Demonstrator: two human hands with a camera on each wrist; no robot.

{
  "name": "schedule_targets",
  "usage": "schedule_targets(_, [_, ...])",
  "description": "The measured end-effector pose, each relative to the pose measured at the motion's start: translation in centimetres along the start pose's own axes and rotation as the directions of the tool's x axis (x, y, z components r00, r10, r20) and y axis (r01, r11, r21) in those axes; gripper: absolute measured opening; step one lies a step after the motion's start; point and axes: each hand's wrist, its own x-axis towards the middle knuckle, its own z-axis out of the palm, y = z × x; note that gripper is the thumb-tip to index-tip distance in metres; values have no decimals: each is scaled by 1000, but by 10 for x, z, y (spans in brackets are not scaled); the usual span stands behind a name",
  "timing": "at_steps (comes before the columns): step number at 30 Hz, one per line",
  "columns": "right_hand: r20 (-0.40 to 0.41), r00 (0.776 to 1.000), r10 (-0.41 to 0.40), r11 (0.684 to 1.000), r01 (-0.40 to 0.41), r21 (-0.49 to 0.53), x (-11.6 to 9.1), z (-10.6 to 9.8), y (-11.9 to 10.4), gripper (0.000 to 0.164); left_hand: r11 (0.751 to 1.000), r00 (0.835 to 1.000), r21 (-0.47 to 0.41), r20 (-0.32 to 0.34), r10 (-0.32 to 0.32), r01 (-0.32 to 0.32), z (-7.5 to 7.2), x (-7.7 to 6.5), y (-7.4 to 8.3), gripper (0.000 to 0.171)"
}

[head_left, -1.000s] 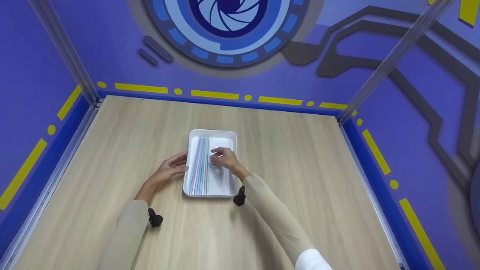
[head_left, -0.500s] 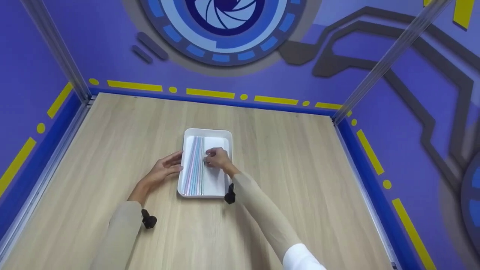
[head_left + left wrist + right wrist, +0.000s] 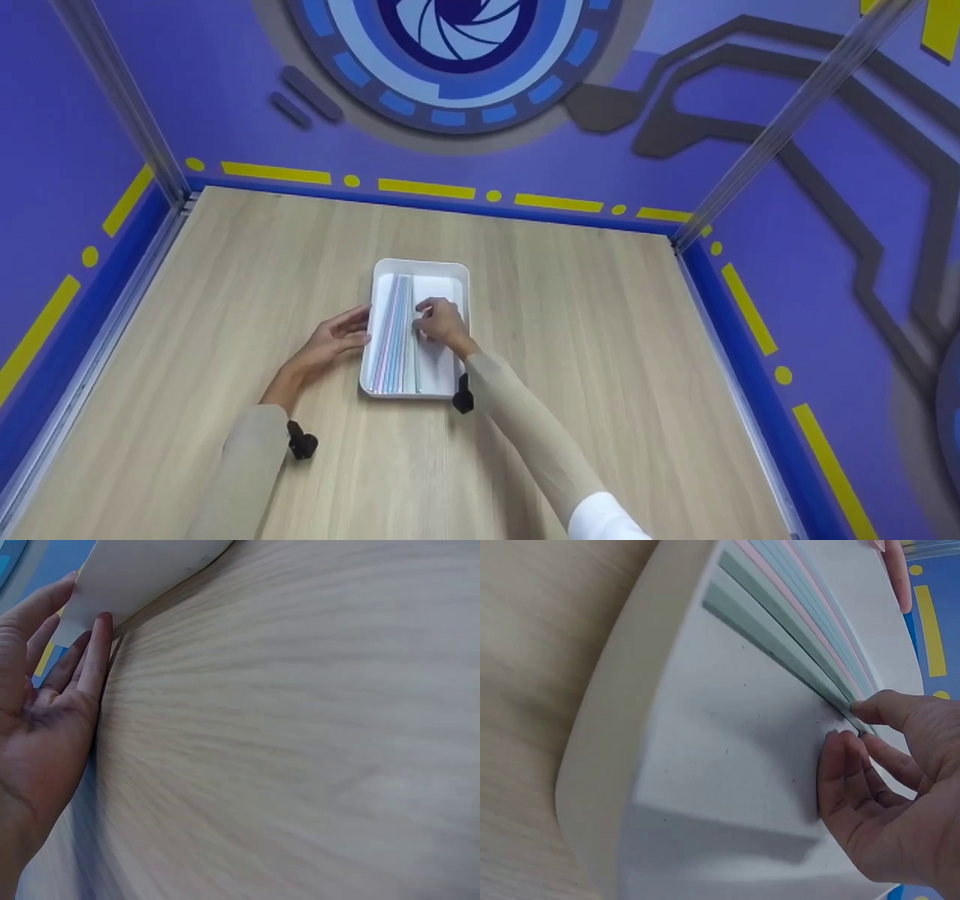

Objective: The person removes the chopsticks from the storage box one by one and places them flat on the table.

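A white tray [image 3: 441, 386] lies on the table, holding a row of long, thin pastel sticks [image 3: 391, 337] in pink, blue and green along its left side. My right hand [image 3: 441, 322] reaches into the tray. In the right wrist view, its thumb and index finger pinch the outermost pale green stick [image 3: 780, 652] toward its far part, with the other fingers curled below. The near end of that stick stands slightly apart from the row. My left hand [image 3: 330, 345] has its fingers extended, fingertips at the tray's left outer wall [image 3: 135, 585].
The wood-grain table [image 3: 585, 337] spreads around the tray on all sides. Blue printed panels [image 3: 525, 150] with yellow marks enclose it at the back and both sides. Metal posts [image 3: 795, 120] stand in the back corners.
My right hand has closed in on the row from the tray's right part and now pinches the outermost green stick, whose near end has shifted right. My left hand stays at the tray's wall.
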Motion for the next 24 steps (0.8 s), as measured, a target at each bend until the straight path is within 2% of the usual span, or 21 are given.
schedule_targets(7, [-76, 997, 34, 987, -45, -155, -1, 1, -3, 33, 1000, 1000, 11, -9, 22, -22, 0, 0, -1, 71])
schedule_targets(15, [-115, 993, -27, 960, -6, -280, -6, 5, -5, 29, 1000, 1000, -9, 7, 24, -24, 0, 1, 0, 70])
schedule_targets(19, [-128, 990, -56, 965, 21, -260, -5, 5, -1, 26, 999, 999, -19, 18, 30, -29, -1, 1, -1, 70])
schedule_targets(24, [-123, 991, -53, 988, 34, -152, -6, 3, 4, 26, 1000, 1000, -16, 8, 16, -16, -1, 0, -1, 69])
